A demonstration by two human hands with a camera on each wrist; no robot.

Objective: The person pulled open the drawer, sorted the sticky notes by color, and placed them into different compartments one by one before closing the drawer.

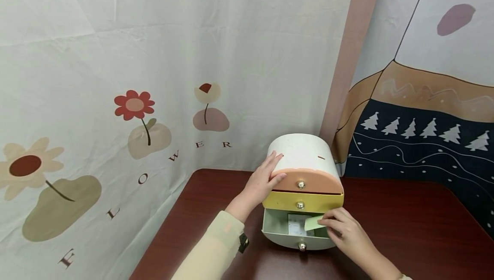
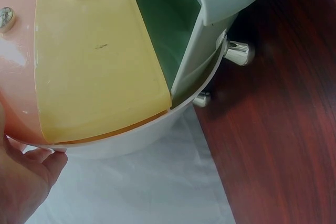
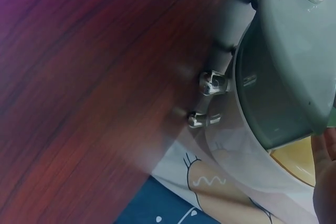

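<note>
A small rounded drawer box (image 1: 302, 149) with a white shell stands on the table, with a peach drawer and a yellow drawer (image 1: 283, 201) above a pulled-out green drawer (image 1: 275, 221). My left hand (image 1: 260, 181) rests against the box's upper left side, fingers spread along the white shell and the thumb by the peach front. Over the green drawer, my right hand (image 1: 347, 230) pinches a light green slip of paper (image 1: 313, 223) between thumb and fingers. Beneath the slip lies a white patterned card (image 1: 295, 225) inside the drawer. In the right wrist view the slip is mostly out of frame.
The box stands on short metallic feet (image 2: 239, 53) on a dark red wooden table (image 1: 401, 215). Round silver knobs (image 1: 302, 246) stick out from the drawer fronts. A printed cloth (image 1: 247, 78) hangs behind and to the left of the table.
</note>
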